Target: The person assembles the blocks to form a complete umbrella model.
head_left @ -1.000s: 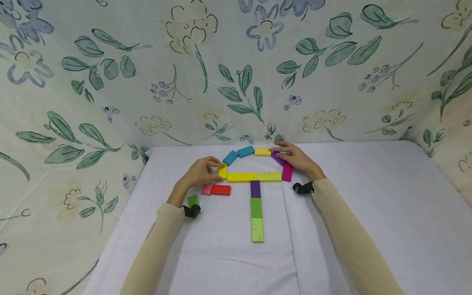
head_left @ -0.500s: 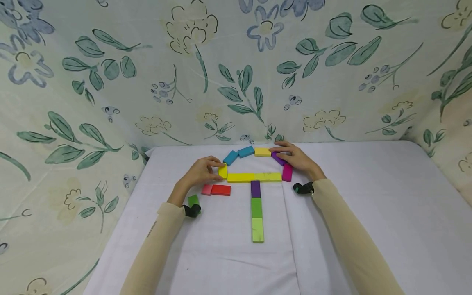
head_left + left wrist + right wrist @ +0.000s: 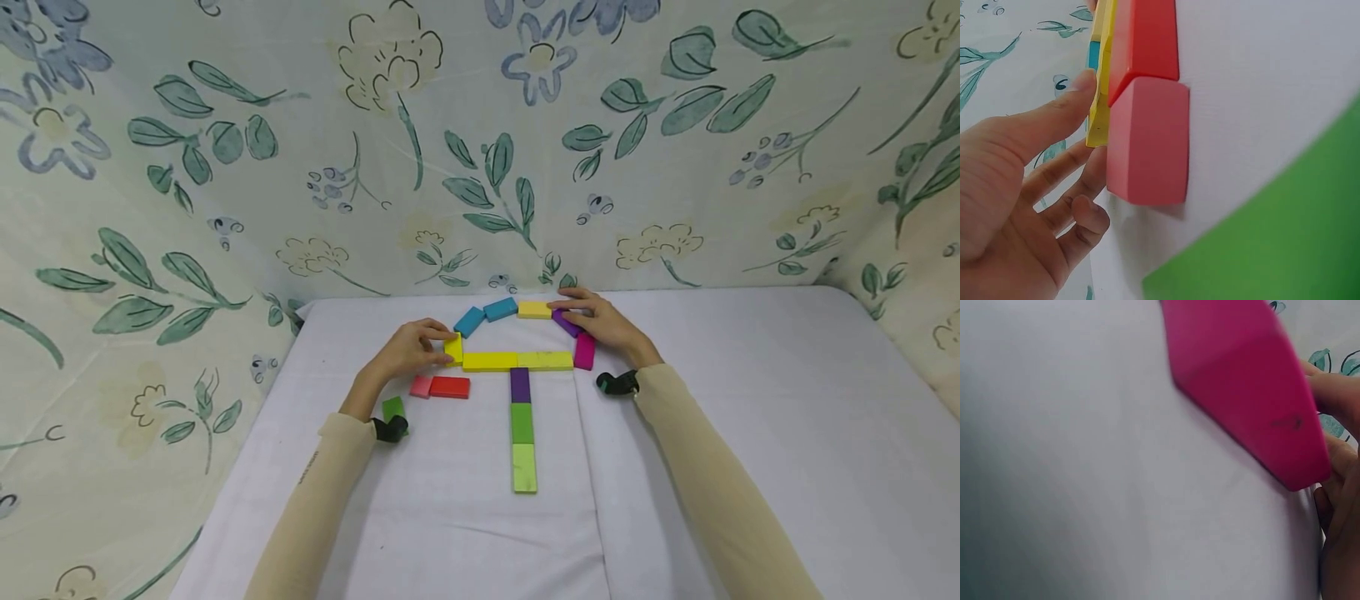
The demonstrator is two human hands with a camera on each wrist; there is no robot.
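Left grip (image 3: 411,348) is pinching a yellow end block (image 3: 453,349) at the left end of the yellow crossbar (image 3: 517,361), its thumb coming in on the near side and its fingers on the far side. Its wrist is turning inward, with the beige left sleeve (image 3: 315,500) slanting up toward the crossbar. Right grip (image 3: 600,321) is reaching over a purple block (image 3: 568,323) beyond the crossbar's right end, palm downward; whether it is clamping that block or merely touching it, the views are not showing. A magenta block (image 3: 584,351) is lying at the crossbar's right end, beneath the right hand.

Fingers are covering part of the purple block. Nearer than the crossbar and to its left, a black wrist camera (image 3: 391,429) is hiding part of a green block (image 3: 393,407). In the left wrist view, a pink block (image 3: 1147,144) is masking some fingertips, while the green block is blurring and running out of frame. In the right wrist view, the edge is cutting off most of the right hand.
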